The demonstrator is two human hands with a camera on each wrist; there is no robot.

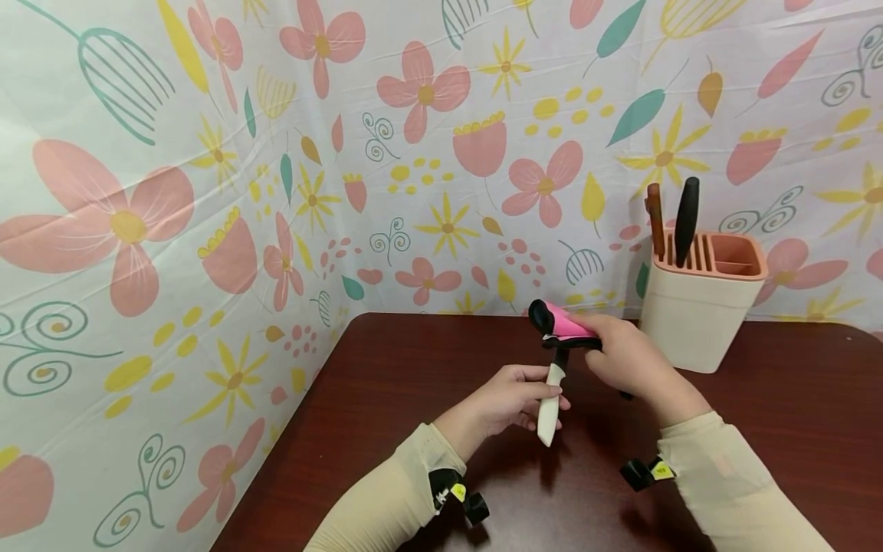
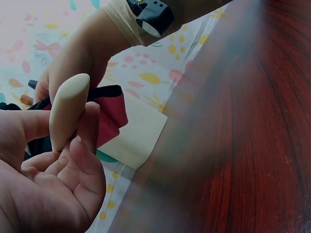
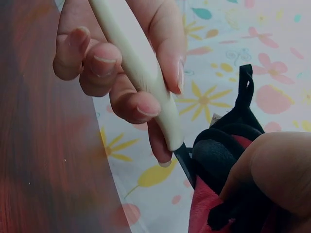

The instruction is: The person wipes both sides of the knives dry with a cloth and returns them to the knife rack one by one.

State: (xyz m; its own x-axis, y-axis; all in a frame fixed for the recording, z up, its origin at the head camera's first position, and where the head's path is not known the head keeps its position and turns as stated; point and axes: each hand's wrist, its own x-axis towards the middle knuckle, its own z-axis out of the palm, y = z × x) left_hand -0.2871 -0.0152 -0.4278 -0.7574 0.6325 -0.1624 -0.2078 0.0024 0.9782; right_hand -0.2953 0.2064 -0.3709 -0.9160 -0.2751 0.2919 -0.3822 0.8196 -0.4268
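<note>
My left hand [image 1: 507,400] holds a knife by its pale cream handle [image 1: 549,410], fingers and thumb closed about it. The handle's butt points down toward me in the head view. A short dark stretch of blade [image 3: 184,162] shows past the handle in the right wrist view; the remainder is hidden by a pink cloth with black edging [image 1: 567,326]. My right hand [image 1: 624,359] grips this cloth at the blade, its fingers partly covered by the folds. A black hanging loop [image 3: 245,85] sticks out from the cloth.
A cream knife block with a pink slotted top [image 1: 700,322] stands at the table's back right. A brown handle [image 1: 655,222] and a black handle [image 1: 687,222] rise from its slots. Flowered fabric [image 1: 441,192] hangs behind the dark wooden table [image 1: 345,437].
</note>
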